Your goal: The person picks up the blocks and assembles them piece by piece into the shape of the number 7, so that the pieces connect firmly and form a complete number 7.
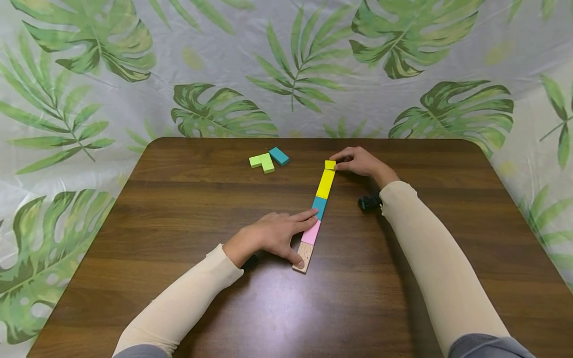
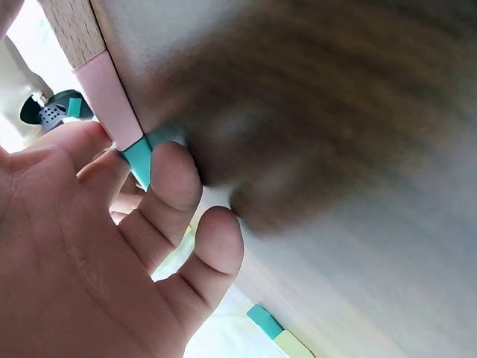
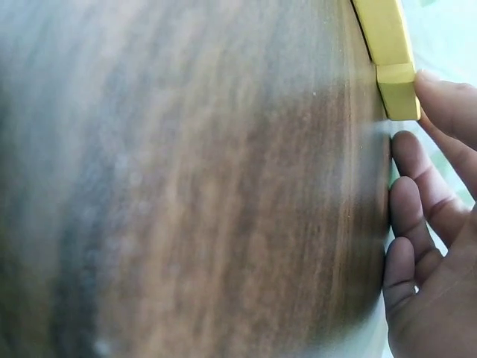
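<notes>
A slanting row of flat blocks lies on the table: a bare wood block (image 1: 306,251), a pink block (image 1: 311,232), a blue block (image 1: 319,205), a long yellow block (image 1: 326,183) and a small yellow block (image 1: 330,164) at the far end. My left hand (image 1: 275,233) spans the near part, thumb on the wood block and extended fingertips on the blue and pink ones. At the far end my right hand (image 1: 360,161) pinches the small yellow block between thumb and index finger. The right wrist view shows its other fingers resting loosely by the tabletop.
Farther back, left of the row, two light green blocks (image 1: 267,163) touch each other, with a loose blue block (image 1: 279,156) beside them. The brown table (image 1: 179,223) ends at a far edge before a leaf-patterned cloth (image 1: 313,114).
</notes>
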`<state>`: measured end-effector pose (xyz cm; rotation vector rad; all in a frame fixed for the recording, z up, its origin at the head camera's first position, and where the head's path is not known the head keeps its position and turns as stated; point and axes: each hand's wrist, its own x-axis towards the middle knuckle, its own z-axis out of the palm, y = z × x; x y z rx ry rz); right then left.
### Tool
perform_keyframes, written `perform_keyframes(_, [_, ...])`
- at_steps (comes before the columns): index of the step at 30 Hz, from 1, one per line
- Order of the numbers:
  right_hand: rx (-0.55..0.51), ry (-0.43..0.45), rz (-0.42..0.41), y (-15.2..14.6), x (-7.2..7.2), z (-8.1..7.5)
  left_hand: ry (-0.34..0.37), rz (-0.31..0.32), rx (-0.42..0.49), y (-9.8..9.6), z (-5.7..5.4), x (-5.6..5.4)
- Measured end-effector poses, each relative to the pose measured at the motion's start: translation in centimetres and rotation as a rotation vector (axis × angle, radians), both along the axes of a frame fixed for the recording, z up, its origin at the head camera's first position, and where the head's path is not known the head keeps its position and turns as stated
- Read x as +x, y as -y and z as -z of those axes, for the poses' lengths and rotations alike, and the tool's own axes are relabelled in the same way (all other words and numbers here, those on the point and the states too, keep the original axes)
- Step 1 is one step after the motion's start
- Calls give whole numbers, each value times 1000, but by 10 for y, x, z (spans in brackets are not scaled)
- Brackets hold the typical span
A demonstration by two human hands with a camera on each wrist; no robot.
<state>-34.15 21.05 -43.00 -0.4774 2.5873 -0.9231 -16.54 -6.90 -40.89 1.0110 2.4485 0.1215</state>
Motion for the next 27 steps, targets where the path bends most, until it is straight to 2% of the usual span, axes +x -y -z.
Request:
perform_keyframes(18, [-1, 1, 7, 0, 0, 2, 6, -2, -2, 0, -2, 1])
perform_keyframes(27, [-4, 32, 8, -2, -4, -1, 0, 0, 8, 0, 0, 0])
